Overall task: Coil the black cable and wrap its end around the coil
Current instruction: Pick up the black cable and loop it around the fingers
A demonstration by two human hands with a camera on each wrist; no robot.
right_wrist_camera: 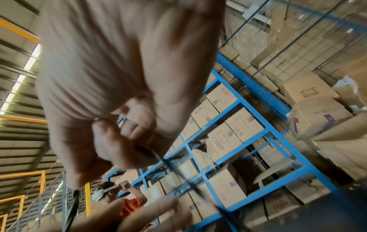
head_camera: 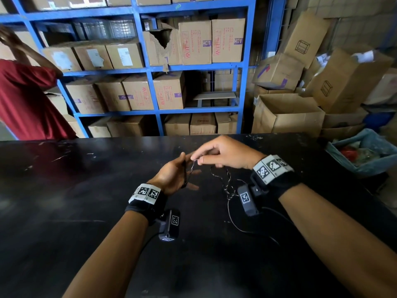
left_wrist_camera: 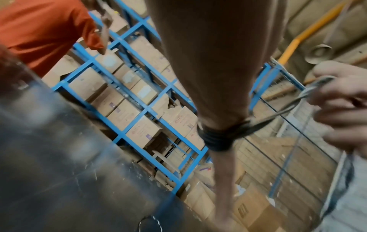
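The left hand (head_camera: 174, 175) stands with straight fingers, black cable (left_wrist_camera: 217, 138) coiled round them. The right hand (head_camera: 225, 154) pinches the cable's strand at its 2 o'clock; slack trails over the tabletop (head_camera: 64, 190) (scuffed). At 3 o'clock, a blue bin (head_camera: 363, 168) holds scraps.

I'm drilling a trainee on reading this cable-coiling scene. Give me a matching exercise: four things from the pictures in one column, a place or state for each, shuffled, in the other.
Things:
1. black cable
2. right hand
3. blue bin
4. red-shirted person

Places or states:
A. stands at the far left by the shelves
B. wound in turns around a finger of the left hand
C. sits right of the table
D. pinches a strand of cable

Pairs: 1-B, 2-D, 3-C, 4-A
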